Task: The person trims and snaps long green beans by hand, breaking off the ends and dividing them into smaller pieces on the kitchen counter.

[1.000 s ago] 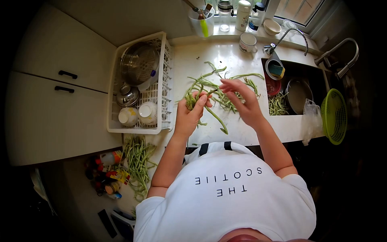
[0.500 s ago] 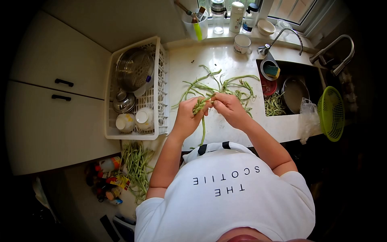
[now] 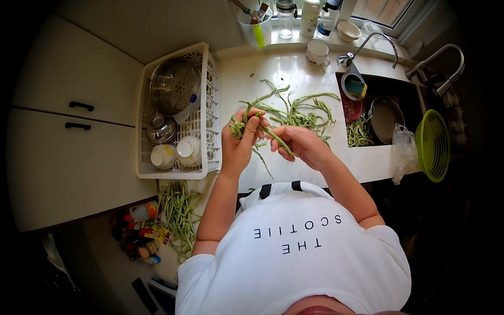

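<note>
My left hand (image 3: 240, 144) is closed around a small bunch of long green beans (image 3: 237, 129), with the thumb pressed on top. One bean (image 3: 277, 140) sticks out of it toward the right, and another hangs down below the fingers. My right hand (image 3: 304, 148) is beside that bean's end, fingers apart and slightly curled; the bean crosses in front of them. Whether they touch it is hard to see. Beyond both hands, a loose pile of long green beans (image 3: 310, 113) lies on the white counter (image 3: 239, 84).
A white dish rack (image 3: 210, 113) with bowls and steel pots stands at left. More long beans (image 3: 179, 215) lie at lower left near bottles. On the right are the sink (image 3: 383, 89) holding bean pieces (image 3: 359, 134), a plastic bag (image 3: 403, 152) and a green basket (image 3: 434, 147). A mug (image 3: 316, 51) stands behind.
My hands were close together, the right pinching at the bean bunch. Now they have parted: the left has turned and moved slightly left, and the right fingers have spread and lowered.
</note>
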The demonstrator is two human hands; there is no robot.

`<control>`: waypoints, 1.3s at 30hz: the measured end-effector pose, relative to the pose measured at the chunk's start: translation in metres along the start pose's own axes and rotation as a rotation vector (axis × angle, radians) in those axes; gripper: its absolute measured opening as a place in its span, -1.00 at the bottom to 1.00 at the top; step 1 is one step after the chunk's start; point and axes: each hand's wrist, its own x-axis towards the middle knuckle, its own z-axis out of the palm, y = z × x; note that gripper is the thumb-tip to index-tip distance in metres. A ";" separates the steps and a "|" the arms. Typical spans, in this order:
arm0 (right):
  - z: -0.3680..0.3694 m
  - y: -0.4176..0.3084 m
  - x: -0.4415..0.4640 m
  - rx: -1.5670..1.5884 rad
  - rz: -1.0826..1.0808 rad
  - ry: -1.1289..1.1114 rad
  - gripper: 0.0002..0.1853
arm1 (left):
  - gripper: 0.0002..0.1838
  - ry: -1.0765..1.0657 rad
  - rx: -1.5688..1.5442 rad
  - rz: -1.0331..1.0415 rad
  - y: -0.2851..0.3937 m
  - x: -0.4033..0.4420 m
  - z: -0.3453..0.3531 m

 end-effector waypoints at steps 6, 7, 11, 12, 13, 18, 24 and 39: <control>-0.006 -0.005 -0.011 -0.118 0.142 -0.227 -0.65 | -0.78 0.077 0.023 -0.003 0.007 0.000 -0.003; -0.005 -0.003 -0.012 -0.116 0.143 -0.225 -0.65 | -0.78 0.086 0.007 -0.012 0.006 0.000 -0.004; -0.005 0.011 -0.013 -0.306 0.068 -0.153 -0.70 | -0.78 0.102 -0.037 -0.010 0.000 -0.005 0.001; -0.006 0.015 -0.012 -0.340 0.060 -0.117 -0.71 | -0.78 0.129 -0.055 -0.013 -0.003 -0.006 0.002; -0.006 0.017 -0.013 -0.341 0.060 -0.107 -0.71 | -0.78 0.154 -0.075 -0.016 -0.006 -0.007 0.004; -0.006 0.034 -0.015 -0.270 0.027 -0.050 -0.73 | -0.80 0.170 -0.090 -0.014 -0.020 -0.015 0.008; -0.033 0.065 0.007 0.293 0.148 0.094 -0.81 | -0.82 -0.007 0.383 0.321 -0.047 -0.035 0.029; -0.232 0.059 -0.021 -1.563 -0.353 1.107 -0.70 | -0.77 0.282 0.036 0.241 -0.013 0.007 -0.008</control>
